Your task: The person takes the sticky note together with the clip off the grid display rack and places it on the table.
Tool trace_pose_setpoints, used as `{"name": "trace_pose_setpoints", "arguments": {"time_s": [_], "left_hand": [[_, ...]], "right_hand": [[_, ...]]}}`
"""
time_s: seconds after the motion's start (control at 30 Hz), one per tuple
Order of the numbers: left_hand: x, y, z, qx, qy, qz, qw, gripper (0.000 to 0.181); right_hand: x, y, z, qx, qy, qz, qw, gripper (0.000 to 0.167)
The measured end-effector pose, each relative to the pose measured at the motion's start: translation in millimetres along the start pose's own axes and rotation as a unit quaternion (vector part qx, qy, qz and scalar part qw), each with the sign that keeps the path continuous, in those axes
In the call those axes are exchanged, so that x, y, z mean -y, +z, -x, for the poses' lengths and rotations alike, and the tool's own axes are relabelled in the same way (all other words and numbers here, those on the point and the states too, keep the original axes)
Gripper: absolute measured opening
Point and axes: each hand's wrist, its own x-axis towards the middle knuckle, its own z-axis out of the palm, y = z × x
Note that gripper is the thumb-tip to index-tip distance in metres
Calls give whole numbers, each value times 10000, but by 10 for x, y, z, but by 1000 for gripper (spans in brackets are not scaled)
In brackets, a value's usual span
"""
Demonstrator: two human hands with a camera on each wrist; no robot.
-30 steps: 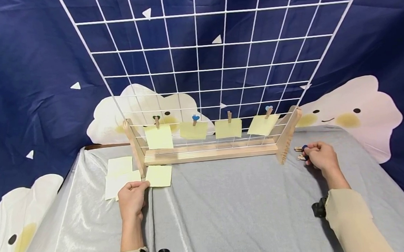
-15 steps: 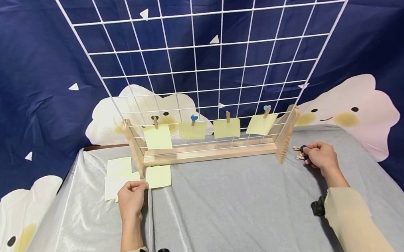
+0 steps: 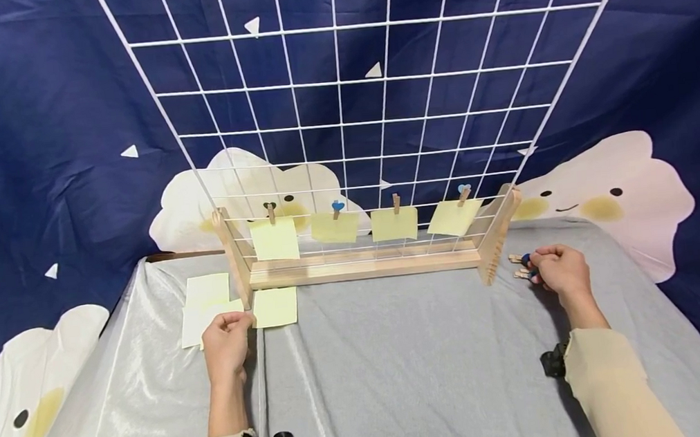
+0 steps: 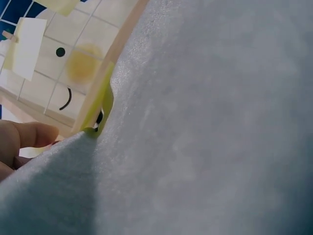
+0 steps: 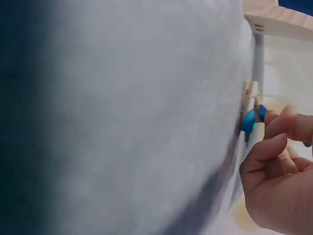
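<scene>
A yellow sticky note [image 3: 275,307] lies flat on the grey cloth, in front of the rack's left foot. My left hand [image 3: 226,347] is at its left edge, fingers loosely bent; in the left wrist view the fingertips look slightly apart from the note [image 4: 103,105]. Two small wooden clothespins [image 3: 521,273] with blue ornaments lie by the rack's right foot. Beside them is my right hand [image 3: 562,273]. In the right wrist view its thumb stands off the clothespins [image 5: 250,105], while the index fingertip is very near a blue ornament, contact unclear.
A white wire grid [image 3: 341,122] stands in a wooden base [image 3: 363,268]. Several yellow notes [image 3: 394,224] hang on it from clothespins. More pale notes [image 3: 206,290] lie on the cloth at the left. A blue curtain [image 3: 35,121] hangs behind.
My right hand has drawn back slightly to the right, and more of the clothespins shows. My left hand has eased slightly leftward from the sticky note, which stays in place.
</scene>
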Motion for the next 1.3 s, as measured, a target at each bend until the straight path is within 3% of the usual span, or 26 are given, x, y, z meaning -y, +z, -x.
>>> {"name": "trace_pose_setpoints", "arguments": {"time_s": [0.37,0.7,0.97,1.3], "left_hand": [[-95,-12,7,95,-13,-38,9999,17],[-180,93,38,289,66,757,9967,11],[-259,201,85,571,172,746,9954,16],[-313,250,73,731,244,873,9932,27]], "right_hand": [[126,-8,111,7,-306,-119,9995,33],[283,-82,182,-102,-882,59,9960,37],[491,-110,253,-41,-1131,-158,9934,36],[710,-108,372,-20,-1452,-609,9875,15]]}}
